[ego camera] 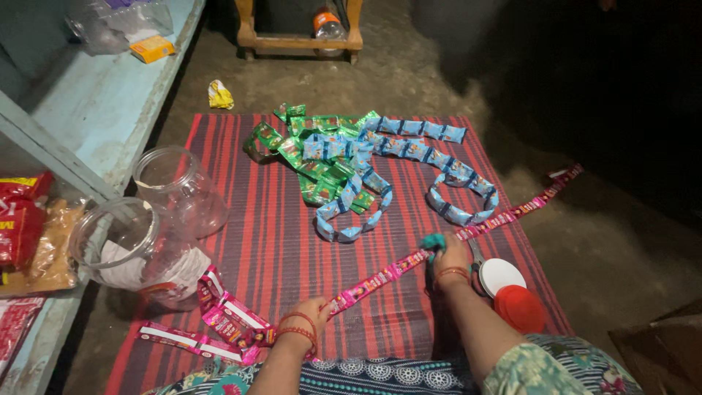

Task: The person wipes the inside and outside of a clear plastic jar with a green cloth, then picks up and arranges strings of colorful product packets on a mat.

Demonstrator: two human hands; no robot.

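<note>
Left hand [311, 311]: pink sachet strip [409, 261] pinched at mat's [263, 219] near edge.
Right hand [447, 252]: closed on scissors [475, 257].
Risk: a sachet could be cut open if blades stray off the seam.

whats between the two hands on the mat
In the head view, a taut stretch of pink sachet strip runs from the left hand to the right hand, over the striped mat.
</note>
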